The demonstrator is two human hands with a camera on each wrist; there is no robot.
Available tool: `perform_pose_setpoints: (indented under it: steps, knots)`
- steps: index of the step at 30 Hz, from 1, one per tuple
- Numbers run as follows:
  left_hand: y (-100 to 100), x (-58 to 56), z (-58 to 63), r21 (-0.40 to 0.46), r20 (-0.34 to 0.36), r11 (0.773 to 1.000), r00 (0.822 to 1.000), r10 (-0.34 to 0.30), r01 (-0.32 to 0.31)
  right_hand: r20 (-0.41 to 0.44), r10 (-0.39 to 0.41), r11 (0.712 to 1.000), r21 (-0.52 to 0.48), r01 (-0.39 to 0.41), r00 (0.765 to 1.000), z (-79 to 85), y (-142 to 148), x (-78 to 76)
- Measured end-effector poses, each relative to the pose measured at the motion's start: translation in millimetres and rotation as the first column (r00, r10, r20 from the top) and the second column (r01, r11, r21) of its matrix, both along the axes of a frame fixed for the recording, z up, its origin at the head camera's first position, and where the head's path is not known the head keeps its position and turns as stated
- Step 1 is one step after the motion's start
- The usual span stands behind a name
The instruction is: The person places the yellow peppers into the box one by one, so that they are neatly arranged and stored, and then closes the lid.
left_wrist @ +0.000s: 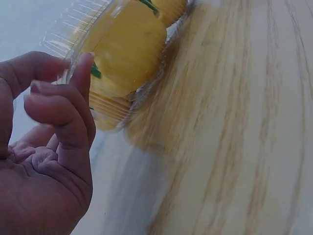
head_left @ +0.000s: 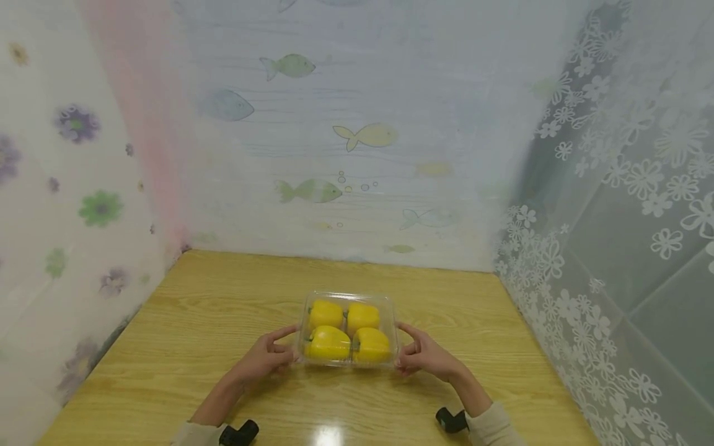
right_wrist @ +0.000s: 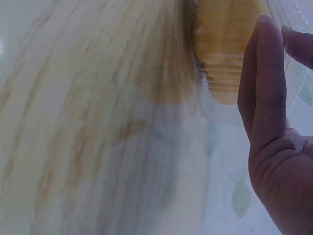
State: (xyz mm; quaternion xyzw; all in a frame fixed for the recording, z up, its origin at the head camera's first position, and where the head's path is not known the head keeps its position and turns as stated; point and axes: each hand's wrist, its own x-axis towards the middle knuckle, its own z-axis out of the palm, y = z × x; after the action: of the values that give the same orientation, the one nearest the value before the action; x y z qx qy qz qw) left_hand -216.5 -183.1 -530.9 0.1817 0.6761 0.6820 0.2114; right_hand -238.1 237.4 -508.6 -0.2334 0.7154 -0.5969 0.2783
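A clear plastic clamshell container (head_left: pixel 351 296) with several yellow bell peppers (head_left: pixel 328 342) inside is near the middle of the table. Its lid looks closed, and green stems show through the plastic. My left hand (head_left: pixel 262 359) pinches the left edge between thumb and fingers; in the left wrist view the container wall (left_wrist: pixel 73 61) lies between them. At the opposite edge, my right hand (head_left: pixel 432 358) pinches the rim the same way, its long fingers (right_wrist: pixel 270 83) flat against the side in the right wrist view. Whether the container's base touches the table is hard to tell.
The wood-grain table (head_left: pixel 223 297) meets a back wall (head_left: pixel 357 204) covered with fish drawings. Flower-patterned sheets border it on the left (head_left: pixel 100 207) and right (head_left: pixel 563 310). A black device (head_left: pixel 240 432) sits at each wrist.
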Motion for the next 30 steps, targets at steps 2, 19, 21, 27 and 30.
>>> perform_pose_setpoints:
  steps: [2, 19, 21, 27, 30]
  knots:
    - [-0.3, 0.2, 0.5, -0.007, -0.008, 1.0, 1.0, -0.001, 0.001, 0.004, -0.007, 1.0, 0.018, 0.006, 1.0, 1.7, -0.8, 0.6]
    - [1.5, 6.3, 6.3, -0.07, 0.022, 0.993, 0.995, 0.097, -0.095, 0.01, -0.022, 0.996, 0.082, 0.021, 1.0, 14.0, -6.4, 6.6]
    - [1.6, 6.2, 6.2, -0.076, 0.029, 0.992, 0.994, 0.101, -0.099, 0.019, -0.021, 0.997, 0.074, 0.02, 1.0, 12.9, -5.4, 5.5]
    - [-0.8, 4.1, 4.8, -0.066, 0.043, 0.995, 0.996, 0.072, -0.07, 0.05, -0.006, 0.998, 0.067, 0.002, 0.999, 8.3, -1.4, 0.2]
    - [-3.2, 1.8, 3.5, -0.068, 0.044, 0.997, 0.998, 0.052, -0.049, 0.049, -0.005, 0.998, 0.062, 0.002, 0.999, 5.6, -0.5, -1.0]
